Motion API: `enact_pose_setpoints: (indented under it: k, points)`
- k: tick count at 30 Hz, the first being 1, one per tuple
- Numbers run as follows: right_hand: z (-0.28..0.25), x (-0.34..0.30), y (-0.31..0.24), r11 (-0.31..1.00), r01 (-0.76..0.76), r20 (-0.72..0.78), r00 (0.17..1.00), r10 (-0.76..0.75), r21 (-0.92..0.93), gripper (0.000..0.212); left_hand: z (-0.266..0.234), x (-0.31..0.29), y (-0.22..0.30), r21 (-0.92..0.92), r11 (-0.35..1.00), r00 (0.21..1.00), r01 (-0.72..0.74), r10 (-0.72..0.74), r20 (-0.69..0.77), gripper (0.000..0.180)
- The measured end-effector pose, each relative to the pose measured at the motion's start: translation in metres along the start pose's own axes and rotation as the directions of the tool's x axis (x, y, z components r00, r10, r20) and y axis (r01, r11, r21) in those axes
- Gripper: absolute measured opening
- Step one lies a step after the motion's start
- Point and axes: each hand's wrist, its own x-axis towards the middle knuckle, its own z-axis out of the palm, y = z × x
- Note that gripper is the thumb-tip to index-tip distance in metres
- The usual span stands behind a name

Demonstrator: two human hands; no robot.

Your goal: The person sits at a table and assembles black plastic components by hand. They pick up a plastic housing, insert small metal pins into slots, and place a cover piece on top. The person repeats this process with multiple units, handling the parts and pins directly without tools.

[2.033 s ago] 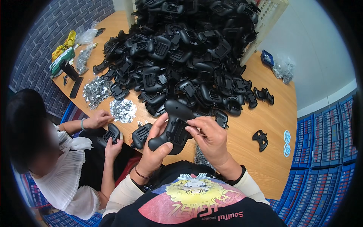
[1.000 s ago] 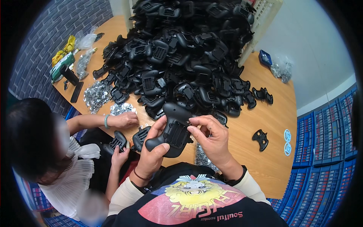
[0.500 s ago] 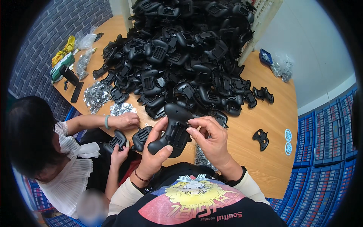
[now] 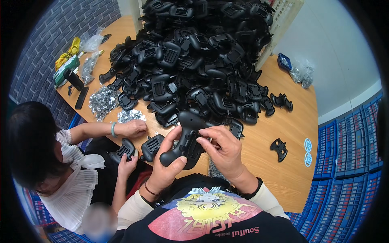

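Note:
A black game controller shell (image 4: 188, 139) is tilted up in front of my chest, its open battery compartment toward me. My left hand (image 4: 164, 166) is wrapped round its lower grip, thumb along the edge. My right hand (image 4: 223, 150) has thumb and index finger pinched at the compartment's upper right side; whatever lies between the fingertips is too small to make out. Another black controller (image 4: 152, 146) lies on the table just left of my left hand. Small silvery metal pieces (image 4: 214, 170) show partly behind my right wrist.
A large heap of black controllers (image 4: 194, 60) fills the table's far middle. A co-worker at left holds a controller (image 4: 125, 150) near piles of metal pieces (image 4: 103, 102). A lone front shell (image 4: 278, 150) lies at right. Blue crates (image 4: 348, 141) stand beyond the table.
My right fingertips have shifted slightly left and in against the battery compartment, and the controller has turned a little. The co-worker's hands have moved slightly.

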Motion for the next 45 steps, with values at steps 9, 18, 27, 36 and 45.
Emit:
enact_pose_setpoints:
  k: [9,18,27,36,45]
  points:
    - [0.003,0.000,0.007,0.957,0.181,0.021,0.983,-0.181,-0.225,0.023,0.001,0.002,0.001,-0.091,0.995,0.999,0.029,-0.030,-0.017,0.069]
    - [0.002,0.001,0.007,0.996,0.041,0.131,0.991,-0.030,-0.081,0.022,0.002,0.006,0.003,-0.228,0.969,0.985,0.093,-0.123,-0.120,0.070]
    - [-0.004,0.002,0.012,0.986,-0.166,0.124,0.978,0.166,-0.011,0.023,0.000,0.008,0.004,-0.287,0.954,0.986,0.080,-0.117,-0.115,0.065]
    - [-0.002,0.002,0.012,0.972,-0.233,0.161,0.960,0.227,0.016,0.021,-0.007,0.007,0.000,-0.364,0.923,0.967,0.125,-0.196,-0.164,0.063]
    - [0.013,0.013,0.018,0.986,-0.162,0.256,0.953,0.165,-0.034,0.031,-0.022,0.004,-0.008,-0.472,0.878,0.950,0.087,-0.216,-0.227,0.061]
